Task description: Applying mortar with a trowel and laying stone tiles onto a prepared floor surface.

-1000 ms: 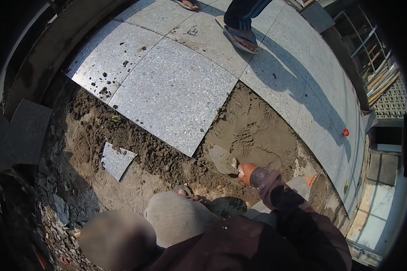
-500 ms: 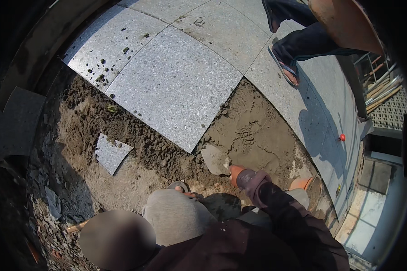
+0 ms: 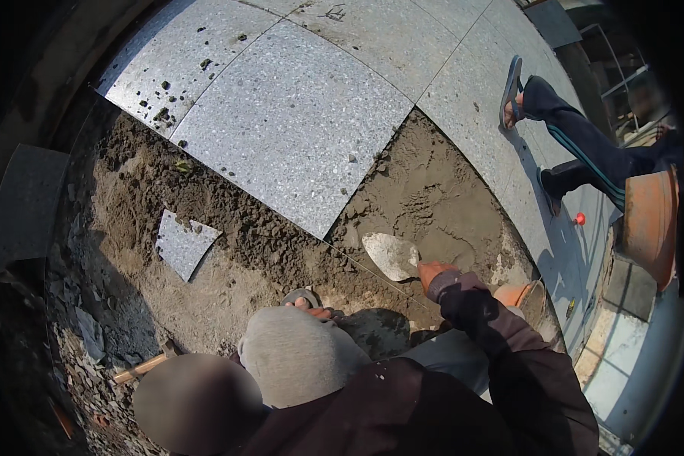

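My right hand (image 3: 437,277) is closed round the handle of a pointed trowel (image 3: 390,256) whose blade is smeared with mortar. The blade lies over the near edge of a bed of wet grey mortar (image 3: 444,190); whether it touches, I cannot tell. Left of and beyond the mortar is a large speckled grey tile (image 3: 296,125). A thin string (image 3: 376,273) runs from the tile's near corner past the trowel. My left hand is out of sight. Near my right knee stands an orange bucket (image 3: 518,295), partly hidden by my sleeve.
A broken tile piece (image 3: 184,247) lies on the sandy soil to the left, with a wooden-handled hammer (image 3: 140,368) nearer me. Laid tiles (image 3: 479,91) spread beyond. At right walks another person (image 3: 577,144) beside an orange bucket (image 3: 650,228). A small red object (image 3: 580,219) sits on the tiles.
My right hand and the trowel have moved right, and the blade has turned. The other person has walked rightward, and their orange bucket has moved from the top right to the right edge.
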{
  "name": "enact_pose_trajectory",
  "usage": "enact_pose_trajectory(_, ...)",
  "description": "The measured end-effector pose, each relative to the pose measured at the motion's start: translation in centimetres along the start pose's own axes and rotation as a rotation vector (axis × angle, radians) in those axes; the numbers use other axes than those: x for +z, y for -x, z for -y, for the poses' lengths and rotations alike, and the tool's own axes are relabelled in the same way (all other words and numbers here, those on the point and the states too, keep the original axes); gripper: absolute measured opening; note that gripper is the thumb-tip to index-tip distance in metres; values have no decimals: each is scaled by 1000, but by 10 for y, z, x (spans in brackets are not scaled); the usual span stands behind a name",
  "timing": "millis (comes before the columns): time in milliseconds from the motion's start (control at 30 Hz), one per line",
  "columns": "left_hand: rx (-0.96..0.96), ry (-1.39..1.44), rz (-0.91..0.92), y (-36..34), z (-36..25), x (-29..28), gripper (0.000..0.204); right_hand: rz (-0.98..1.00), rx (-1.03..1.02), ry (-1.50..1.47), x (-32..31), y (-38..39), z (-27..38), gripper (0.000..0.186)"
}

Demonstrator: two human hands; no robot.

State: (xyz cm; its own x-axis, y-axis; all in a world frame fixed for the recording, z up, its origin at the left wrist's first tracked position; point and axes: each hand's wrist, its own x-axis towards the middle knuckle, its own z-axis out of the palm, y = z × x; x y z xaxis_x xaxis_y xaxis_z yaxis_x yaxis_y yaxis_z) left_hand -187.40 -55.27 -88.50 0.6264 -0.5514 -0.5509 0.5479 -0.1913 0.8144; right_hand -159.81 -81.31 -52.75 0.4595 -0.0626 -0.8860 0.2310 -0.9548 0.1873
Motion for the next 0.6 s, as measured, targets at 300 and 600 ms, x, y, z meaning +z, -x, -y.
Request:
enact_pose_trajectory(300, 110, -80, 57, 12, -4, -31, 58, 306, -111, -1825, 44, 13, 10, 62)
enact_pose_trajectory(600, -254, -786, 534, 8, -251, -33, 67, -17, -97, -2200, 131, -11, -1, 16)
